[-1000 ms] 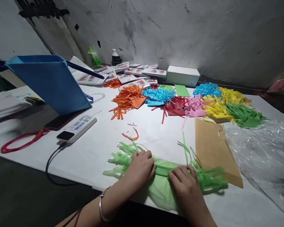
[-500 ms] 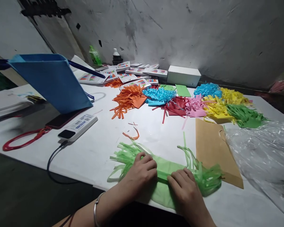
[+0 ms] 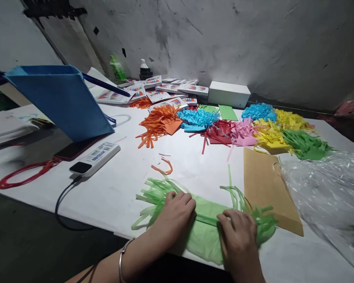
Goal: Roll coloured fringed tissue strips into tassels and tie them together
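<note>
- The left hand [image 3: 175, 214] is pressing down on the green fringed tissue paper [image 3: 205, 226], its fingers [image 3: 185, 201] curled over the rolled middle fold and gripping it.
- The right hand [image 3: 238, 236] is lying just beside the left on the same paper, its fingers [image 3: 234, 216] bent and closed over the fold near the bunched fringe end.
- The green fringed tissue paper is lying at the near edge of the white table [image 3: 120, 184], with loose strips spreading out past both hands.
- A brown paper bag [image 3: 265, 184] is lying flat, touching the paper's right-hand fringe.
- Small orange scraps [image 3: 164, 167] are sitting just beyond the paper.
- Heaps of coloured fringed paper [image 3: 224, 125] are sitting well beyond it, toward the wall.
- A blue bag [image 3: 61, 102] is standing far to the paper's left, with a white power bank [image 3: 94, 158] near it.
- Clear plastic wrap [image 3: 327, 188] is lying past the brown bag.
</note>
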`<state>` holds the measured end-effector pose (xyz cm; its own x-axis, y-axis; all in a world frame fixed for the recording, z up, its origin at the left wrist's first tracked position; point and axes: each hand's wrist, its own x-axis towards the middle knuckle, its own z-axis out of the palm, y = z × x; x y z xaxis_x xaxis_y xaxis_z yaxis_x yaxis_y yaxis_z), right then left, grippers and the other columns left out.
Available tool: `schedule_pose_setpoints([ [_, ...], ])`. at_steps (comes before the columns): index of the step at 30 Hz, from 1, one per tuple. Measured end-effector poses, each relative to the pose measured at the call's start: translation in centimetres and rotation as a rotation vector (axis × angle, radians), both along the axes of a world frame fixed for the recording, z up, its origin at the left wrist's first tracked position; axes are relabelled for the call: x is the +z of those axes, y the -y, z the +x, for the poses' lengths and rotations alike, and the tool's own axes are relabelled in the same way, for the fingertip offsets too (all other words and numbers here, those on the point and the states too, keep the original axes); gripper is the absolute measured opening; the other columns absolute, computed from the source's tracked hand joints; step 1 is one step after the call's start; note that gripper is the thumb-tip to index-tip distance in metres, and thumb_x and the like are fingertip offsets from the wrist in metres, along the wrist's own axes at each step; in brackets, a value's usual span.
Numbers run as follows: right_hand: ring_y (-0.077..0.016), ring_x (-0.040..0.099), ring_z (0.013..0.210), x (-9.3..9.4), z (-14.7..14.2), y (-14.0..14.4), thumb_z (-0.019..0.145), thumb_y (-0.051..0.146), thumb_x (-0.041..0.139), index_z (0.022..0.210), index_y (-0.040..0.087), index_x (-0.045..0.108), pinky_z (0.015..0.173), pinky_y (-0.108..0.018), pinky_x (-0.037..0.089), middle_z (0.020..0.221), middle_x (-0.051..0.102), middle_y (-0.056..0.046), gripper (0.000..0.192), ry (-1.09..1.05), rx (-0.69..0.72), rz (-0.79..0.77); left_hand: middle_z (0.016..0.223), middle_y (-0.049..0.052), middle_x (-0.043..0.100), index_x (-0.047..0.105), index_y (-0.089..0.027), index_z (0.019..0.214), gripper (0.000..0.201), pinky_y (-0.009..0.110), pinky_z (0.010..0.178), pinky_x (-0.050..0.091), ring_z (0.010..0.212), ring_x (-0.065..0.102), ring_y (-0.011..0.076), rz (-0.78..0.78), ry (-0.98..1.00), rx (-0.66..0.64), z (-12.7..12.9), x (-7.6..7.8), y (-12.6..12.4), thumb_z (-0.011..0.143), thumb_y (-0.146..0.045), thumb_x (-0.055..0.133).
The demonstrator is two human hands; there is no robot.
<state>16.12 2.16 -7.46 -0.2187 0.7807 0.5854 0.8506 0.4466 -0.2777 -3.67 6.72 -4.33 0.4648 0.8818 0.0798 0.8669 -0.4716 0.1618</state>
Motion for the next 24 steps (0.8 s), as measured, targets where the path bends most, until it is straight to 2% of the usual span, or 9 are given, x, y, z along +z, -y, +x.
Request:
schedule_pose_setpoints([
  [3,-0.0203,0.057,0.088,0.0,-0.4,-0.3,0.099,0.015,0.045,0.093,0.02,0.064,0.095,-0.042,0.032,0.085,0.066,-0.003,0.021,0.023,0.142,0.014,0.088,0.002,0.066,0.063,-0.019,0.081,0.011,0.043,0.086,0.035,0.086,0.057,0.0221,0.049,0.069,-0.026,-0.4,-0.4,0.0,0.091,-0.015,0.064],
  [6,-0.0174,0.054,0.077,0.0,-0.6,-0.6,0.099,0.013,0.044,0.082,0.02,0.061,0.091,-0.039,0.032,0.074,0.061,0.0,0.026,0.008,0.15,-0.012,0.098,0.0,0.067,0.063,-0.022,0.085,0.01,0.047,0.099,0.03,0.096,0.056,0.0221,0.176,0.149,-0.146,-0.9,-1.2,-0.1,0.087,-0.019,0.073],
  [8,-0.0171,0.053,0.075,0.0,-0.7,-0.8,0.101,0.018,0.044,0.079,0.021,0.06,0.09,-0.039,0.03,0.072,0.06,0.0,0.028,-0.045,0.134,-0.028,0.102,0.0,0.067,0.063,-0.023,0.085,0.013,0.048,0.105,0.025,0.1,0.055,0.022,0.249,0.168,-0.231,-1.1,-1.6,-0.2,0.085,-0.019,0.076],
  [12,-0.0184,0.053,0.078,0.2,-1.7,-1.2,0.103,0.027,0.042,0.088,0.022,0.063,0.091,-0.04,0.028,0.079,0.062,-0.001,0.026,-0.018,0.135,-0.05,0.092,-0.001,0.066,0.061,-0.02,0.082,0.012,0.045,0.107,0.026,0.09,0.053,0.0191,0.319,0.17,-0.312,-0.9,-2.0,-0.5,0.09,-0.019,0.069],
  [16,-0.0173,0.049,0.072,0.3,-2.5,-1.5,0.105,0.016,0.027,0.079,0.019,0.06,0.088,-0.037,0.032,0.072,0.059,-0.002,0.041,0.037,0.187,0.01,0.09,-0.001,0.065,0.058,-0.018,0.082,0.013,0.044,0.107,0.026,0.089,0.053,0.0183,0.314,0.128,-0.363,-0.7,-2.1,-0.4,0.095,-0.016,0.062],
  [20,-0.0164,0.051,0.074,0.6,-0.7,-0.7,0.104,0.012,0.031,0.087,0.018,0.063,0.093,-0.037,0.034,0.073,0.061,-0.001,0.037,-0.008,0.259,0.033,0.086,-0.002,0.064,0.06,-0.019,0.084,0.011,0.043,0.103,0.028,0.086,0.051,0.0183,0.276,0.115,-0.35,-1.1,-2.1,-0.2,0.093,-0.017,0.065],
  [24,-0.0195,0.058,0.096,0.3,2.4,0.7,0.1,0.008,0.037,0.1,0.018,0.066,0.109,-0.043,0.029,0.093,0.068,-0.004,0.031,0.006,0.275,0.026,0.085,-0.002,0.064,0.061,-0.021,0.083,0.012,0.041,0.096,0.031,0.086,0.051,0.0187,0.223,0.177,-0.313,-1.4,-1.7,0.1,0.094,-0.022,0.065],
])
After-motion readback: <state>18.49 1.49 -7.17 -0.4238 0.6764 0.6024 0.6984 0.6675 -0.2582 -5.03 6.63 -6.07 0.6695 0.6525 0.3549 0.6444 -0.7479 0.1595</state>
